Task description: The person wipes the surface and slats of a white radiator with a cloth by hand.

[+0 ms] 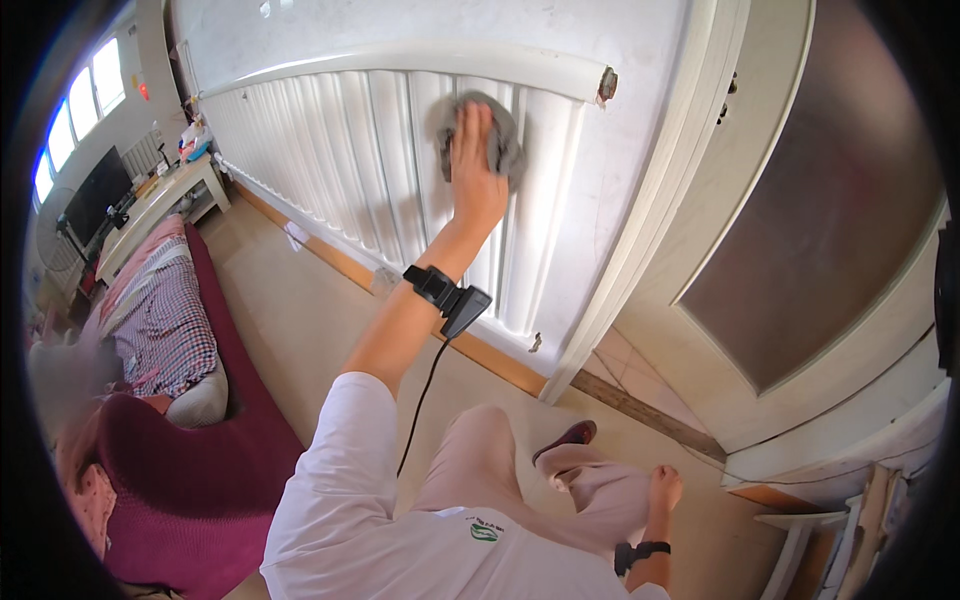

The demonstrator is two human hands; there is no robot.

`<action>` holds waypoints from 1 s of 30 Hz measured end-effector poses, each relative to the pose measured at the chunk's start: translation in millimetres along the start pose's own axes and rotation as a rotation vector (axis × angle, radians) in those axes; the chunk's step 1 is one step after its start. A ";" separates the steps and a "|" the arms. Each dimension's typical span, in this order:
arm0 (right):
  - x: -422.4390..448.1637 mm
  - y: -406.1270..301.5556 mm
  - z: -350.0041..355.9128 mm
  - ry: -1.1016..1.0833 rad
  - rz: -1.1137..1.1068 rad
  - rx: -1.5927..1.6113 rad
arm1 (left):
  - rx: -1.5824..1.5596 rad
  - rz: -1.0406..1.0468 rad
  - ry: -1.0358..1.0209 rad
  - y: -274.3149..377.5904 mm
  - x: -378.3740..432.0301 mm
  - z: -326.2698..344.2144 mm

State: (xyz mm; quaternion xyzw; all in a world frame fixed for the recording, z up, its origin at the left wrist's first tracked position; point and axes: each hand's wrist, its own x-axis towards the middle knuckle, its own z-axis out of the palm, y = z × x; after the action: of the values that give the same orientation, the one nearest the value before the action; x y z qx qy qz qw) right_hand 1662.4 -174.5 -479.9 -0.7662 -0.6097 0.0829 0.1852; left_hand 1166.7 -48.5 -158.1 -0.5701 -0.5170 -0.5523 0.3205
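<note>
My left hand (477,165) presses a grey cloth (506,142) flat against the ribbed front of a white wall radiator (390,150). The cloth bunches out on both sides of the fingers, near the radiator's right end and below its rounded top pipe (420,64). A black strap with a small device (450,298) sits on my left wrist, and a cable hangs from it. Low on the right, my right hand (665,489) rests by my bent knee with its fingers curled in, and no object shows in it. That wrist wears a black strap (643,553) too.
A door frame (652,217) and a glazed door (739,322) stand right of the radiator. On the left is a maroon-covered sofa (232,480) with checked cloth (169,330). Beyond it are a table (161,191) and a fan (64,229). A thin cable crosses the floor lower right.
</note>
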 end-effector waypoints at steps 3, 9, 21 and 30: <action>0.0 -1.8 1.6 0.035 -0.023 0.005 | -0.064 -0.055 0.189 5.0 31.5 7.5; 5.4 -0.1 4.8 -0.001 -0.011 0.034 | 0.092 0.119 0.053 -0.7 5.4 0.9; -0.8 7.6 4.7 0.037 0.017 0.048 | -0.245 -0.081 0.063 67.4 22.4 10.3; 1.1 10.9 4.0 -0.007 0.027 0.033 | 0.117 -0.041 0.021 79.4 5.2 28.8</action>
State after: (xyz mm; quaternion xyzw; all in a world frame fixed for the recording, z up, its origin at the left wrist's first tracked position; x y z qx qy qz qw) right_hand 1671.1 -174.8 -487.6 -0.7708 -0.5987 0.0982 0.1945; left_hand 1249.4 -41.0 -142.1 -0.5339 -0.5567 -0.5334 0.3471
